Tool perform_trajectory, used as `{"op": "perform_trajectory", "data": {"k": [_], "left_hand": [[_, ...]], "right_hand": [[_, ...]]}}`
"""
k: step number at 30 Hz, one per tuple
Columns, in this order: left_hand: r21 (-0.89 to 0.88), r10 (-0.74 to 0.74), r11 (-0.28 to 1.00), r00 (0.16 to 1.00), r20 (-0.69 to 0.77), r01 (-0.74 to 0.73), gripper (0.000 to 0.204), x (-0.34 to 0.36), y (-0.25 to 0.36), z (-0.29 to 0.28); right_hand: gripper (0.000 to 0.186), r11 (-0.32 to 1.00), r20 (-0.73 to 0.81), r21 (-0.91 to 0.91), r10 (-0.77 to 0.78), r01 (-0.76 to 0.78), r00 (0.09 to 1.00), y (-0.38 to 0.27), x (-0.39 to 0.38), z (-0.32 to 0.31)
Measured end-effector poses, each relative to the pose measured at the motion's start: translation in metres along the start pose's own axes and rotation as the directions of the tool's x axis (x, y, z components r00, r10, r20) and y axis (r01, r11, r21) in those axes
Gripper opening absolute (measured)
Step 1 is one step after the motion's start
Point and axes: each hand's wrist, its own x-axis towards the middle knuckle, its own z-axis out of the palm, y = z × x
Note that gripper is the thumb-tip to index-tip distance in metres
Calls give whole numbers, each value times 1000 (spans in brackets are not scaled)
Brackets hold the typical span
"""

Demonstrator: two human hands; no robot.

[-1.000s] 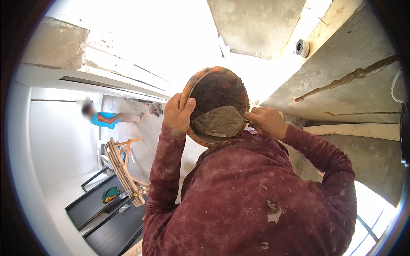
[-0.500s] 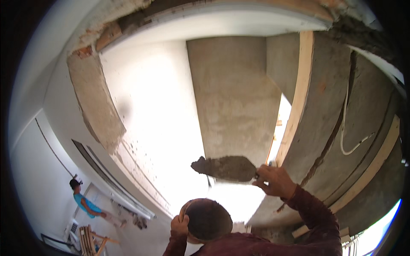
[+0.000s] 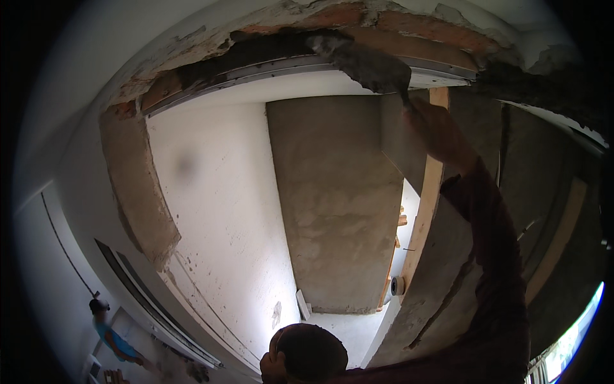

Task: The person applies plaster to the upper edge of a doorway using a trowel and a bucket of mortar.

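Note:
My right hand [image 3: 435, 131] is raised at upper right, closed round the handle of a trowel [image 3: 377, 67] loaded with dark mortar, which is up at the rough opening's edge of exposed brick [image 3: 428, 32] and a metal strip [image 3: 252, 74]; whether it touches is unclear. My left hand [image 3: 274, 365], low in the frame and partly in shadow, is closed on the rim of a round bowl [image 3: 307, 352] with a dark interior.
A person [image 3: 115, 339] in a blue top stands at lower left. A timber board [image 3: 422, 230] runs beside a spool [image 3: 398, 285]. Grooved plaster surfaces [image 3: 460, 301] are at right, with another board [image 3: 555, 243] there. A long dark frame [image 3: 147, 288] is at left.
My right hand has lifted the loaded trowel from the bowl up to the brick edge. The view has tilted upward, leaving the bowl and my left hand at the bottom of the picture.

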Motion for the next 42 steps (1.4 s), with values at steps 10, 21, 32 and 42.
{"op": "perform_trajectory", "data": {"k": [10,21,32,42], "left_hand": [[13,66,998,982,178,-69,33,29,19,24],[-44,314,946,870,380,-323,38,92,192,38],[174,774,527,554,306,-832,50,176,395,54],[136,721,543,543,430,-829,49,167,446,65]], "right_hand": [[36,928,180,10,365,-372,914,5,3,-26],[29,609,389,236,655,-757,648,-51,12,-64],[29,748,341,178,563,-640,753,-88,-23,-82],[30,740,368,126,584,-661,724,-47,14,-81]]}}
